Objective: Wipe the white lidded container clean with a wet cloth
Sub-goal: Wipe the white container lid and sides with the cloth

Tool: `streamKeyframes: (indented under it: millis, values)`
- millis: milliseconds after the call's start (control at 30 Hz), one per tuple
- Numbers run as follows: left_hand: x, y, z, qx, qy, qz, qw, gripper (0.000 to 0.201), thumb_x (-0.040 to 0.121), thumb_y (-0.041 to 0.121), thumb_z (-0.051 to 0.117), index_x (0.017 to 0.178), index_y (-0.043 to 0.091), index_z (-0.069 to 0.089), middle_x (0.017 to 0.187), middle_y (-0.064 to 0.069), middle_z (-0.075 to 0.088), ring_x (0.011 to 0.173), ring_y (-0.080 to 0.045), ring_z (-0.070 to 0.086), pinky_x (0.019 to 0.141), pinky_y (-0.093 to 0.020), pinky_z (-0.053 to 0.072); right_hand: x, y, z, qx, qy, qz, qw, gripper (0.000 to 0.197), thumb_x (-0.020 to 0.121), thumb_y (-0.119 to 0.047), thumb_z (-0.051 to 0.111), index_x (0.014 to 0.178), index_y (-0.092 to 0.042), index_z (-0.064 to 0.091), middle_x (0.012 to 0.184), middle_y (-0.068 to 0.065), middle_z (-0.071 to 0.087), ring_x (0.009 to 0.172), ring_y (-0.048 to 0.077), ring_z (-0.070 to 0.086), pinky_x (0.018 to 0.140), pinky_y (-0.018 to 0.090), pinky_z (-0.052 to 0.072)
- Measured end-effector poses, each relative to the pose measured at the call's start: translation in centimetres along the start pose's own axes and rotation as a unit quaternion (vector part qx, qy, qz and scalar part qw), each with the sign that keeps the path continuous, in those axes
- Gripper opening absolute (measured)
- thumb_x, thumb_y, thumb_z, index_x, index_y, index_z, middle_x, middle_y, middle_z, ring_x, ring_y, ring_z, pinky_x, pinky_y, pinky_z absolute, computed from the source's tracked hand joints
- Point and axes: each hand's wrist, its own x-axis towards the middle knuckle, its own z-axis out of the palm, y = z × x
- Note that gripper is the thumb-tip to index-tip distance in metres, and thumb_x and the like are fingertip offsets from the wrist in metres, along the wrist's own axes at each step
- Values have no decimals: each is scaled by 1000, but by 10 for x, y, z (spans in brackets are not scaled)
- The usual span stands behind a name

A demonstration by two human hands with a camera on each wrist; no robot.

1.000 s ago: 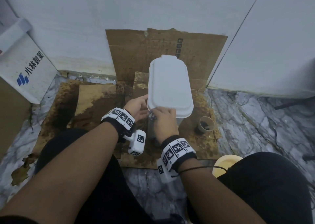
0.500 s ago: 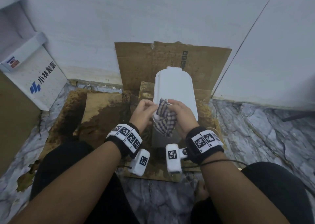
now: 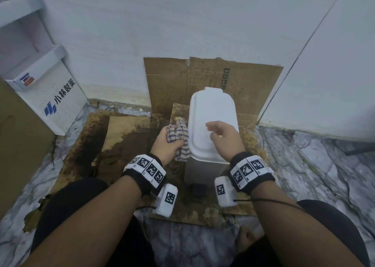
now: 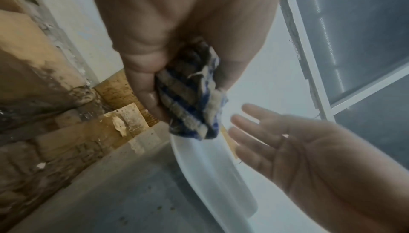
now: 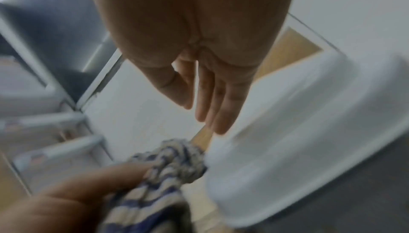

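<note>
My left hand [image 3: 169, 142] has its grip bunched round the checked cloth [image 3: 180, 140], just touching the left rim of the white lidded container [image 3: 213, 124], and my right hand [image 3: 225, 138] hovers above the lid with its grip loose and empty, so I judge the wiping hardly begun. The container stands on stained cardboard [image 3: 125, 132] on the floor; to its left I have open room, but beyond it the wall [image 3: 162, 33] hems in the far side.

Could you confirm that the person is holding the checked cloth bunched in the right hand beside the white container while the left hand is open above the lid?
Not quite: the hands are swapped. The left hand grips the cloth beside the container; the right hand is open above the lid. The head view shows it.
</note>
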Motion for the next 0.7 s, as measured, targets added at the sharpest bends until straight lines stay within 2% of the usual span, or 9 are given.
streamKeyframes:
  millis: [67,167,267,333,433,500,600,667,700]
  values:
    - [2,-4,1,-10,9,-12,1000,51,80,3,70,126,14,52,117,-7,66,108,-23,63,100,-48,48,7,18,-6,-147,55,-41,987,32,92,-21,51,122,-26,62,136,1,55,128,23,46,110,46,35]
    - [1,-5,6,-41,-8,-34,999,49,78,2,70,123,15,55,114,-8,68,105,-24,65,97,-48,50,13,44,-9,-268,3,27,963,48,92,-50,47,139,-39,43,157,3,25,143,30,20,113,54,17]
    - [1,1,14,-111,-37,-89,989,25,87,15,63,112,14,62,105,-9,70,99,-27,67,96,-50,50,14,64,-10,-247,-30,51,967,58,90,-60,44,144,-42,34,161,0,13,145,30,15,115,57,15]
    - [2,5,19,-143,-36,-143,979,25,94,27,55,110,11,64,103,-13,69,98,-31,66,95,-52,50,16,70,-14,-230,-24,44,972,57,90,-59,45,144,-41,36,161,0,14,145,30,17,114,58,18]
    - [3,4,25,-87,-55,-108,989,22,95,27,54,106,12,66,105,-12,71,99,-29,67,95,-55,50,16,75,-21,-215,-27,51,975,55,90,-56,48,142,-41,39,161,-1,16,145,28,18,114,57,19]
    - [3,3,31,-5,-56,-43,997,22,94,18,58,116,18,59,111,-4,67,100,-20,66,93,-46,53,16,79,-29,-191,-18,54,980,52,90,-53,51,139,-41,42,160,-2,18,145,27,19,115,56,19]
    - [1,5,46,44,-13,25,999,40,92,8,59,125,26,44,110,10,53,95,1,54,77,-19,51,12,86,-43,-158,4,72,985,47,89,-45,53,135,-39,48,159,-2,23,145,25,19,117,49,16]
    - [-2,5,60,51,8,37,998,30,93,8,57,117,25,52,109,8,57,92,-1,56,69,-11,49,9,88,-51,-143,29,74,987,44,90,-39,54,134,-34,52,158,0,26,144,25,21,117,44,15]
    - [-5,5,67,54,8,29,998,25,94,9,55,114,24,57,110,5,61,92,-4,60,71,-12,51,8,90,-55,-133,44,71,988,43,90,-37,54,132,-30,55,157,2,29,144,25,24,117,42,16]
